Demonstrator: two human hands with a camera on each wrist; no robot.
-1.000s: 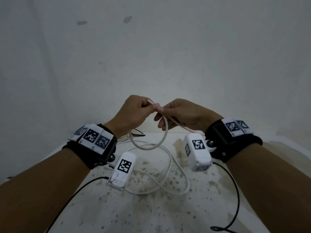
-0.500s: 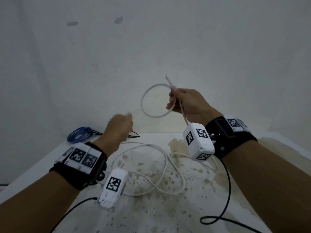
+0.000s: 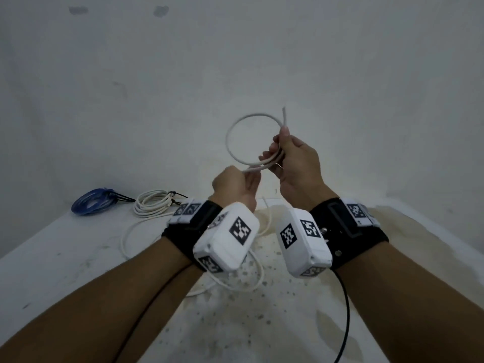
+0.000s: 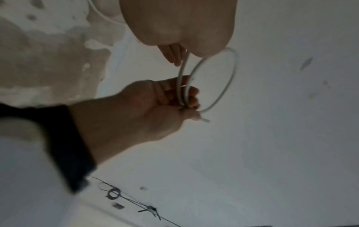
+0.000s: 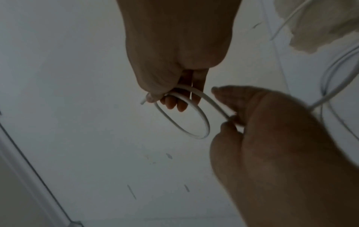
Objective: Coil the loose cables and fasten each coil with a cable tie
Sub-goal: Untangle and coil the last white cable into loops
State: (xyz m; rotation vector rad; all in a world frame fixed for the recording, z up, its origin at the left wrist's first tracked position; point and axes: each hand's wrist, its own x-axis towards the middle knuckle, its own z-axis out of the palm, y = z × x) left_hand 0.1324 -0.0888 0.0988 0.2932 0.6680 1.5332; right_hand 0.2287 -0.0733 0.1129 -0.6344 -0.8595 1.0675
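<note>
Over on the far left of the stained table (image 3: 65,258) lies a blue cable coil (image 3: 91,204), already bound with a black cable tie (image 3: 119,197), and just beside it a white cable coil (image 3: 153,205) tied the same way. Those two look finished.

Nearer the middle, the left hand (image 3: 234,186) is raised off the table with its fingers curled, pinching the white cable (image 3: 235,127) at the point where the slack comes up from the tabletop. The rest of that cable trails in loose bends below the wrists.

To the right, the right hand (image 3: 296,163) pinches the base of one round loop between thumb and fingers, the short free end poking up above the thumb. A second strand lies along the first in that grip.

To do this turn well, I'd say the left hand should feed slack smoothly and lay each new loop the same size as the first, while the right hand opens only enough to take it, or the loops may spring apart.
</note>
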